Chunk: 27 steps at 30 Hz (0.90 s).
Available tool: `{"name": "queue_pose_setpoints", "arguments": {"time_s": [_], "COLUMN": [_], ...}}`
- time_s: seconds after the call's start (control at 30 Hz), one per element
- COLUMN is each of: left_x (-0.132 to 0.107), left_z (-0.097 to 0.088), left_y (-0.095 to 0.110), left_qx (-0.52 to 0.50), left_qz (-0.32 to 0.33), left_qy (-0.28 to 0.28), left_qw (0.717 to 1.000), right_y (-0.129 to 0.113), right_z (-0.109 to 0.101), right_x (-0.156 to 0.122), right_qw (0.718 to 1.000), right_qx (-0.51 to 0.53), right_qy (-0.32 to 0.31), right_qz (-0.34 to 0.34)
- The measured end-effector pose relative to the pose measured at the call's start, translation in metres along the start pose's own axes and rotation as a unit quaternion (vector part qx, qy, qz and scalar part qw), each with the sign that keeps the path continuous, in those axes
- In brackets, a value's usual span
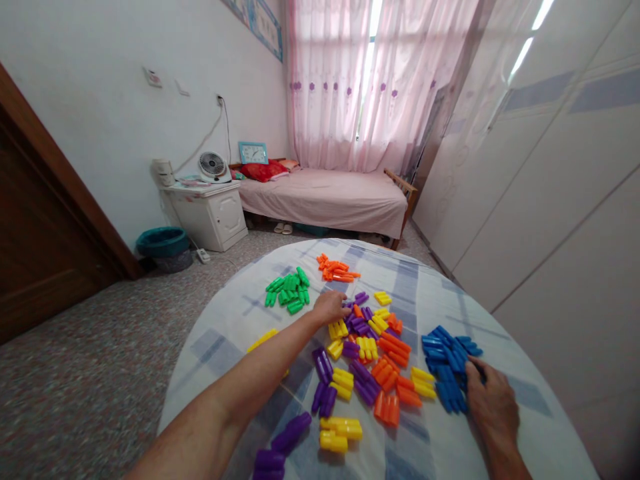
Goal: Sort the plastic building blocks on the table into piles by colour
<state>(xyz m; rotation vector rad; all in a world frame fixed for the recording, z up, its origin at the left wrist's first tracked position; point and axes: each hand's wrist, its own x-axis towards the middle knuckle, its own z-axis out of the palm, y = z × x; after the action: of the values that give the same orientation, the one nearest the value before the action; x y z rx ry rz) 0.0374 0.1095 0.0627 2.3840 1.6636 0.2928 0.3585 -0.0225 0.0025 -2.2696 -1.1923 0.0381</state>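
Observation:
My left hand [330, 308] reaches over the far left side of a mixed heap of glossy plastic pieces shaped like joined tubes. Its fingers are apart, with the tips beside purple pieces [359, 325]; no piece is plainly held. Yellow pieces [343, 383] and orange pieces [394, 349] lie mixed with the purple ones. On the right, my right hand [494, 405] rests by a pile of blue pieces [450, 360]. Its fingers are loosely bent and apart, the tips touching the edge of the pile. The palm side of both hands is hidden.
A green pile [290, 291] and an orange pile [336, 269] lie toward the far side of the round table [210, 383]. My left forearm partly covers another yellow group [262, 340]. Beyond stand a bed [330, 195], a white cabinet [215, 217] and a bin [164, 243].

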Motion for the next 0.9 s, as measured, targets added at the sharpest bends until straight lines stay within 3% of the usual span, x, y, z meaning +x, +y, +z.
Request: {"name": "queue_pose_setpoints", "arguments": {"time_s": [0.23, 0.53, 0.7, 0.9], "left_x": [0.010, -0.001, -0.049, -0.129], "left_z": [-0.001, -0.010, -0.033, -0.039], "left_y": [0.013, -0.006, -0.027, -0.029], "left_qx": [-0.035, -0.120, -0.167, -0.144], "left_qz": [-0.042, -0.052, -0.020, 0.125], "left_qy": [-0.047, -0.017, 0.008, -0.041], "left_qw": [0.997, 0.991, 0.986, 0.981], "right_y": [0.001, 0.002, -0.001, -0.004], "right_z": [0.000, 0.002, 0.000, -0.002], "right_x": [0.000, 0.000, -0.001, -0.001], "right_qw": [1.000, 1.000, 1.000, 1.000], "right_qx": [-0.001, 0.006, -0.001, -0.002], "right_qy": [0.000, 0.009, 0.000, -0.005], "right_qz": [-0.009, -0.013, -0.001, 0.011]}}
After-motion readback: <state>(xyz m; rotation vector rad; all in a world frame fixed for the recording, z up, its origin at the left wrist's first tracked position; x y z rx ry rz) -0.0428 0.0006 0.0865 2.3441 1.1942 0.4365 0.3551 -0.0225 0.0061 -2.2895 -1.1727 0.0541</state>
